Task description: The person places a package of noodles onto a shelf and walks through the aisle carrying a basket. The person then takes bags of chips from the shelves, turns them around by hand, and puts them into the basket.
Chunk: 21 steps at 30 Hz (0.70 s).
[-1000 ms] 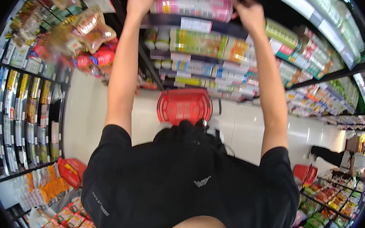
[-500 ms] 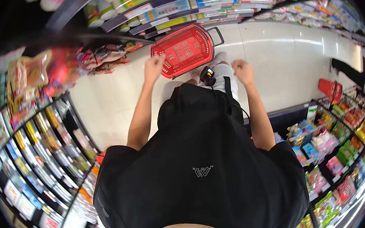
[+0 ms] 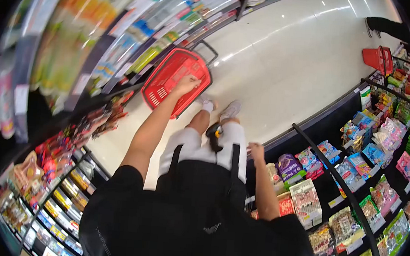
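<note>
My left hand [image 3: 187,84] hangs in front of a red plastic shopping basket [image 3: 177,58], covering part of its inside. Its fingers are curled in, with nothing seen in them; whether it touches the basket I cannot tell. The basket stands on the floor by the left shelf, its dark handle [image 3: 211,51] sticking out at the far end. Low at my right side, my right hand [image 3: 256,152] is near my thigh, its fingers loosely apart and holding nothing visible. A small black device with a yellow mark [image 3: 215,131] hangs between my legs.
Shelves with packaged goods [image 3: 149,37] run along the left. On the right, a low display rack holds snack bags [image 3: 348,173] behind black rails [image 3: 330,159]. Another red basket [image 3: 376,58] and a person's dark-clothed leg [image 3: 388,29] are at the far right of the pale floor.
My view and body have turned to the right, towards the snack rack. My left hand now shows over the basket instead of its near side; my right hand has dropped lower beside my thigh.
</note>
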Each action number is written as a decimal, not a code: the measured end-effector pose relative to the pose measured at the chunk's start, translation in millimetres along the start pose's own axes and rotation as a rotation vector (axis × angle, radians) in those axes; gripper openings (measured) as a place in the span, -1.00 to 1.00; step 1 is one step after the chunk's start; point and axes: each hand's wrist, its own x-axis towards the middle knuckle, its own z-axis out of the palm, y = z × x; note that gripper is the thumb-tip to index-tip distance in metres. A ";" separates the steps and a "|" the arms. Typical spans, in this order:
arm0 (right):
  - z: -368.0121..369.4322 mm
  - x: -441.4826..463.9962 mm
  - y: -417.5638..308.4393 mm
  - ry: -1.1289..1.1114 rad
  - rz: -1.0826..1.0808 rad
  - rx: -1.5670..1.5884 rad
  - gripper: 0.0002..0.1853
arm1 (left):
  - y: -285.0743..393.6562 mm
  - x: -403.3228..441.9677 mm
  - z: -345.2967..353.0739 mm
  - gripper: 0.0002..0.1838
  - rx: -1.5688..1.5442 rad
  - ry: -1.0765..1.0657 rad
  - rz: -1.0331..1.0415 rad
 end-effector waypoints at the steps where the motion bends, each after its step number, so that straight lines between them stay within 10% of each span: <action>1: 1.3 -3.5 8.7 -0.002 -0.022 -0.040 -0.73 | 6.7 25.3 4.2 -0.69 0.014 -0.014 0.006; 3: 1.0 16.5 78.8 0.245 -0.318 -0.498 -0.74 | 4.0 76.9 13.7 -0.61 0.222 0.065 0.045; 9: -14.9 -27.6 134.5 0.089 0.325 0.373 -0.73 | -47.3 248.7 37.2 -0.39 0.486 0.217 0.035; 11: -10.5 -42.1 151.4 0.127 0.423 0.415 -0.77 | -58.9 282.3 39.1 -0.38 0.176 0.249 -0.288; 13: -0.8 -52.4 175.0 0.124 0.471 0.444 -0.75 | -53.1 274.1 53.9 -0.46 -0.317 0.156 -0.131; 21: 23.0 -49.2 166.7 0.088 0.365 0.396 -0.73 | 18.0 173.2 104.3 -0.58 -0.278 0.193 -0.248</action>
